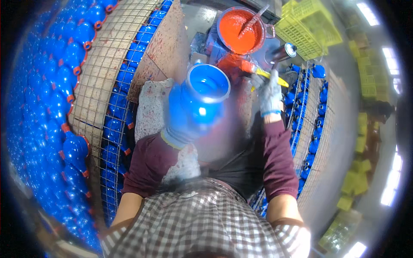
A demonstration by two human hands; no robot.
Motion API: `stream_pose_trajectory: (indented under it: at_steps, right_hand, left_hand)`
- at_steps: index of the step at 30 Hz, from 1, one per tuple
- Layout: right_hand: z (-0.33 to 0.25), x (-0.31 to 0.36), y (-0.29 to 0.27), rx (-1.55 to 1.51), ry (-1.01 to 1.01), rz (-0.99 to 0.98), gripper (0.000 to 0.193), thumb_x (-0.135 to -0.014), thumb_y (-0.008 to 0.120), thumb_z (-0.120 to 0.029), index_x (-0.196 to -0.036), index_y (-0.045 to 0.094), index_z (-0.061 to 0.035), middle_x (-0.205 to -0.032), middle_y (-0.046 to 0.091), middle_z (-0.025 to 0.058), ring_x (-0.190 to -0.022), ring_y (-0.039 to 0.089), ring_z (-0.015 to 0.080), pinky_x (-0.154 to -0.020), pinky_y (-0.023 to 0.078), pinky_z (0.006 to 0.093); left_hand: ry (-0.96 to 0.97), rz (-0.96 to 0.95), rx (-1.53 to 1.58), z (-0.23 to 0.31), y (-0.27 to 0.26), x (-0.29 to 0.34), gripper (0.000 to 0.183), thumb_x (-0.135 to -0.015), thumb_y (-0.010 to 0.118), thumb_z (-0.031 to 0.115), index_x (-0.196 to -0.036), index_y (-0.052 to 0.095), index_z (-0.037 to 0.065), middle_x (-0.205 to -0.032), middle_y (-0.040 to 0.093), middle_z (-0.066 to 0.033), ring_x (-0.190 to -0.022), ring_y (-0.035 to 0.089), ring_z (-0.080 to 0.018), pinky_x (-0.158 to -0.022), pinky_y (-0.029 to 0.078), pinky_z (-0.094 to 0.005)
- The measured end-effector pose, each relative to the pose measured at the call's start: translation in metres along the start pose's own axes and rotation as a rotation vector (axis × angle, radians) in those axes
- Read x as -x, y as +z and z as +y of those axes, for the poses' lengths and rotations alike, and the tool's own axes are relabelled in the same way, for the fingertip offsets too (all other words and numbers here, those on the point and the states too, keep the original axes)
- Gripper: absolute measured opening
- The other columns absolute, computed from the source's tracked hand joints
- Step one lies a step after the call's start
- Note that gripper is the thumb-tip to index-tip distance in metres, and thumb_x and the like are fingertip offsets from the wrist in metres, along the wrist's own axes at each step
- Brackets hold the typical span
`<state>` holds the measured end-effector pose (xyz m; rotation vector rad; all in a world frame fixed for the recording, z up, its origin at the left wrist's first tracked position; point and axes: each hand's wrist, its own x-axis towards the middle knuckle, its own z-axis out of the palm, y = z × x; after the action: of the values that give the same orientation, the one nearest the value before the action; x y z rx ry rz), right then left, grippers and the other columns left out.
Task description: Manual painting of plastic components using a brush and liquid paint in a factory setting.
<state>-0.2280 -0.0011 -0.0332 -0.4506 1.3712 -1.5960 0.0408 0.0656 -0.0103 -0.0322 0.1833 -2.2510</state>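
Observation:
My left hand (180, 129), in a blue-stained knitted glove, is wrapped round a glossy blue, rounded hollow casting (202, 105). The casting's wide round mouth faces up and away from me, and its lower part is blurred. In my gloved right hand (269, 92) is a paintbrush (278, 79) with a yellow handle. Its red-coated bristles point left, beyond the casting and apart from it. Past the brush stands a pot (220, 35) of orange-red paint (233, 31), with a paint-smeared stick (257, 18) leaning in it.
Blue castings (56, 103) with red-painted ends are piled at the left. Beside them is a wire-mesh rack (101, 64) with more blue parts. A paint-spattered board (155, 47) stands near it. At right are another mesh rack (316, 124), a dark cylindrical can (282, 52) and yellow crates (305, 28).

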Motion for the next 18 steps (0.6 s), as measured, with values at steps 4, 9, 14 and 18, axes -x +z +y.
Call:
stream_pose_trajectory:
  at_steps: [4,9,14,18]
  right_hand:
    - [-0.039,0.101,-0.024,-0.192,-0.080,-0.138,0.036,-0.095,0.051,-0.032,-0.114,0.050,-0.0012,-0.112,0.058,0.0159,-0.095,0.063,0.0254,-0.071,0.057,0.0365]
    - [-0.079,0.181,-0.009,0.353,-0.470,-0.117,0.016,-0.083,0.067,-0.009,-0.096,0.061,-0.0022,-0.086,0.061,0.0046,-0.080,0.058,0.0119,-0.069,0.048,0.0254]
    - [-0.090,0.188,-0.004,0.406,-0.646,-0.265,0.015,-0.078,0.072,-0.002,-0.091,0.065,-0.0016,-0.083,0.065,0.0031,-0.071,0.059,0.0092,-0.067,0.048,0.0224]
    - [-0.095,0.199,-0.016,0.607,-0.726,-0.209,0.011,-0.079,0.072,-0.005,-0.086,0.065,-0.0004,-0.079,0.065,0.0036,-0.070,0.060,0.0082,-0.064,0.049,0.0224]
  left_hand:
    - [0.347,-0.013,-0.964,-0.023,-0.006,0.014,0.047,-0.093,0.046,0.029,-0.132,0.035,0.005,-0.122,0.052,-0.0148,-0.093,0.060,-0.0274,-0.085,0.050,-0.0477]
    - [0.753,-0.165,-1.826,-0.051,-0.009,0.030,0.076,-0.062,0.081,0.012,-0.125,0.038,0.011,-0.123,0.048,-0.0139,-0.112,0.050,-0.0295,-0.093,0.045,-0.0413]
    - [0.805,-0.467,-2.286,-0.079,0.029,0.034,0.067,-0.070,0.079,0.031,-0.121,0.040,0.010,-0.118,0.049,-0.0218,-0.104,0.054,-0.0381,-0.085,0.049,-0.0452]
    - [0.838,-0.471,-2.328,-0.089,0.024,0.040,0.067,-0.074,0.075,0.044,-0.120,0.041,0.008,-0.116,0.049,-0.0226,-0.102,0.055,-0.0389,-0.083,0.050,-0.0461]
